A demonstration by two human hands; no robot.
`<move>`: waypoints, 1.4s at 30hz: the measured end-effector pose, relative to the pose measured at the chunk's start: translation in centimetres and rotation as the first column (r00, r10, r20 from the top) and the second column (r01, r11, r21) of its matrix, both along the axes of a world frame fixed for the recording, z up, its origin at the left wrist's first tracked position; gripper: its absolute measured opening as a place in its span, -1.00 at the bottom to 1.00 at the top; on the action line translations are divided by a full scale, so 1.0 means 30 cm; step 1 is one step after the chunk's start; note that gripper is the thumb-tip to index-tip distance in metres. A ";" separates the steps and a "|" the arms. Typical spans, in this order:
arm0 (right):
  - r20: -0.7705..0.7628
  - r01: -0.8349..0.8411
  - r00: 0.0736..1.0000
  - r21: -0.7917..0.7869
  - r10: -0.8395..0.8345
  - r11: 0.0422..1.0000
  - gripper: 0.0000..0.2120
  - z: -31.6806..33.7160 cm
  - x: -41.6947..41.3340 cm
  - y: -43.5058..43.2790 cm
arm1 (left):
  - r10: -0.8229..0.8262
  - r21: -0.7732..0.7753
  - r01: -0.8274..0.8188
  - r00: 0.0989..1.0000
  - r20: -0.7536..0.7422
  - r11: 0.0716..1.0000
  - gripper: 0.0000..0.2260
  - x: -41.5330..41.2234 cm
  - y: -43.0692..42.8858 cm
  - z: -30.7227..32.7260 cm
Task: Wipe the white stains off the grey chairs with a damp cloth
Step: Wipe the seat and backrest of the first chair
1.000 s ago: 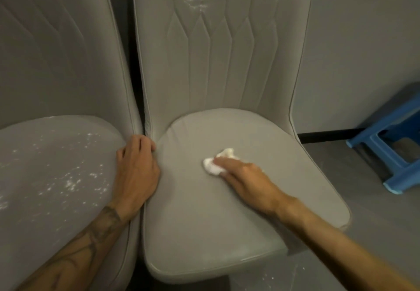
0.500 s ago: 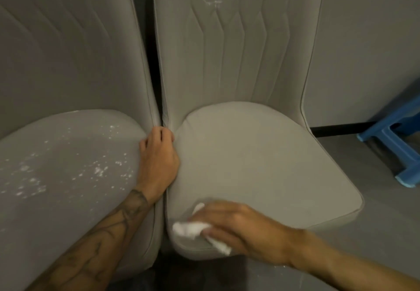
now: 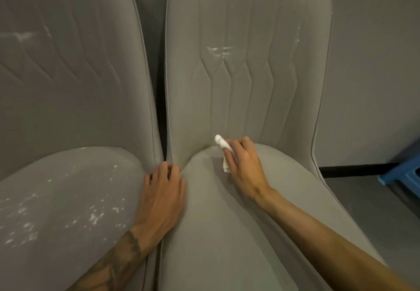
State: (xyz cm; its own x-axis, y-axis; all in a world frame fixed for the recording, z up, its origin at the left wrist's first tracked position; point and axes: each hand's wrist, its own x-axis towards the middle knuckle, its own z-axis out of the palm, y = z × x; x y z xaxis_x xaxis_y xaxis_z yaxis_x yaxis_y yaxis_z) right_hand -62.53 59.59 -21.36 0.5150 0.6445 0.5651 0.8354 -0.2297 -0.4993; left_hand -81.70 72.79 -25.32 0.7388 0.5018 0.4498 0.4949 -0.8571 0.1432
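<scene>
Your right grip (image 3: 244,165) pinches the cloth (image 3: 221,142), likely limp, light and best kept bunched at the fingertips, in the seat crease of the right grey chair (image 3: 227,234), while your left grip (image 3: 162,197) rests loose-fingered on its edge.

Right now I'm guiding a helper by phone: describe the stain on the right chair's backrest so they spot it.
Of the two grey chairs, take the right chair, whose seat looks clean. On its backrest, above the right hand holding the cloth, sits a horizontal white smear. The left seat's stains are scattered specks instead.
</scene>
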 end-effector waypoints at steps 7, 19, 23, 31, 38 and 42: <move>0.089 0.063 0.992 0.231 -0.085 0.971 -0.79 0.106 0.214 0.266 | 0.029 0.213 -0.062 0.988 0.151 0.975 -0.61 0.252 0.114 0.155; 0.516 0.073 0.785 0.472 -0.343 0.879 -0.74 0.511 0.607 0.304 | -0.137 0.530 -0.103 0.909 0.394 0.842 -0.56 0.580 0.406 0.595; 0.603 0.084 0.766 0.249 -0.222 0.965 -0.52 0.347 0.624 0.242 | -0.154 0.518 -0.103 0.890 0.429 0.849 -0.53 0.633 0.424 0.671; 0.574 0.314 0.565 0.515 -0.593 0.798 -0.84 0.678 0.802 0.191 | -0.171 0.554 -0.118 0.881 0.441 0.824 -0.54 0.652 0.450 0.651; 0.680 0.359 0.558 0.319 -0.475 0.877 -0.81 0.507 0.775 0.099 | -0.198 0.553 -0.091 0.876 0.441 0.828 -0.55 0.652 0.457 0.647; 0.490 0.450 0.553 0.504 -0.673 0.737 -0.81 0.741 0.845 0.145 | -0.198 0.546 -0.086 0.876 0.440 0.833 -0.55 0.654 0.460 0.647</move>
